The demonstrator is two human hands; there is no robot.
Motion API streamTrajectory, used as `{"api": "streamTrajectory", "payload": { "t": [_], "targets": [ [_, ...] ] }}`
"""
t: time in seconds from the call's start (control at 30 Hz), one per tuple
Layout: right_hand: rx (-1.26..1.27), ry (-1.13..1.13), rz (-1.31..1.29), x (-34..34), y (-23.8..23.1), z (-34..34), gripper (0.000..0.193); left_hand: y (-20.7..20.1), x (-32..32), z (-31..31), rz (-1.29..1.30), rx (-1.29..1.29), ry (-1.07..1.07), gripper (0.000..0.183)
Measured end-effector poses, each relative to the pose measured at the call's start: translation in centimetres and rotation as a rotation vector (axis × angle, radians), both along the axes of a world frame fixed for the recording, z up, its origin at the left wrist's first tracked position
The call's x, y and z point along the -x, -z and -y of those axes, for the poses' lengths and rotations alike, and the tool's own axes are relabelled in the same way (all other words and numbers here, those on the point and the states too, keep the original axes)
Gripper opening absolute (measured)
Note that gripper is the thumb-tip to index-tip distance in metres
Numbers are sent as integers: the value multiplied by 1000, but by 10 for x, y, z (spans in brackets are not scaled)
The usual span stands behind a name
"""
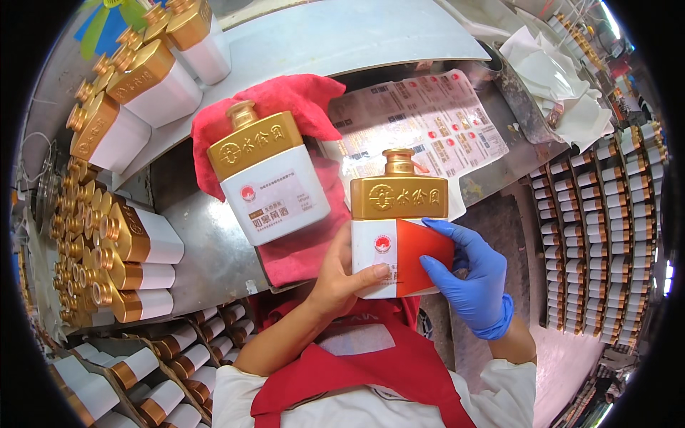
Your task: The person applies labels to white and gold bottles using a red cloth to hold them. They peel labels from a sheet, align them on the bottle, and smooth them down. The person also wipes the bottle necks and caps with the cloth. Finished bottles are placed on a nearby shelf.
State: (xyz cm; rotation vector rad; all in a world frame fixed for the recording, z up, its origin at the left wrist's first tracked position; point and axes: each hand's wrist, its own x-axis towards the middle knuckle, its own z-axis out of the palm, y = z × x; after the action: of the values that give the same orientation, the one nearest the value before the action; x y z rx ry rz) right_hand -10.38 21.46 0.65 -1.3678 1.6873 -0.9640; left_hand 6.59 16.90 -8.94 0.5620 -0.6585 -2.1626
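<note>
A flat, white ceramic-looking bottle with a gold shoulder and neck (398, 198) stands upright in front of me. Its left side is gripped by my bare left hand (340, 277), the thumb lying across the lower front over printed lettering. My right hand (472, 278), in a blue glove, pinches a red flat piece like a scraper card (421, 251) between thumb and fingers. That piece lies against the right half of the bottle's front and covers part of its label. Left of it, a second such bottle (275, 189), with a label on its front, lies tilted on a red cloth (314, 89).
A sheet of printed labels (428, 135) lies on the bench behind the held bottle. More gold-and-white bottles (153, 85) stand at the far left, others (146, 246) lie stacked nearer. Racks of bottles (599, 242) rise at right; crumpled white paper (546, 71) sits back right.
</note>
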Motion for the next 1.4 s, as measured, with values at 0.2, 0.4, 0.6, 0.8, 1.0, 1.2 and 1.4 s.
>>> {"api": "streamTrajectory", "payload": {
  "t": [0.2, 0.4, 0.6, 0.8, 1.0, 1.2, 1.4],
  "targets": [
    [45, 5, -33, -1, 3, 0, 42, -2, 0, 0, -40, -41, 4, 66],
    [31, -1, -64, 1, 2, -1, 42, -2, 2, 0, -42, -40, 4, 64],
    [-65, 58, 439, 15, -1, 8, 42, -2, -1, 0, -32, -36, -1, 64],
    [98, 233, 929, 64, 18, 24, 25, 0, -1, 0, -41, -17, 21, 68],
    [-99, 124, 460, 62, 27, 35, 38, 0, -3, 2, -56, -18, 35, 67],
    [-188, 148, 1059, 82, 35, 44, 45, 1, -1, 6, -69, -64, 17, 63],
    [102, 28, 368, 35, -8, 14, 59, -2, 1, 6, -27, -56, -5, 62]
  ]
}}
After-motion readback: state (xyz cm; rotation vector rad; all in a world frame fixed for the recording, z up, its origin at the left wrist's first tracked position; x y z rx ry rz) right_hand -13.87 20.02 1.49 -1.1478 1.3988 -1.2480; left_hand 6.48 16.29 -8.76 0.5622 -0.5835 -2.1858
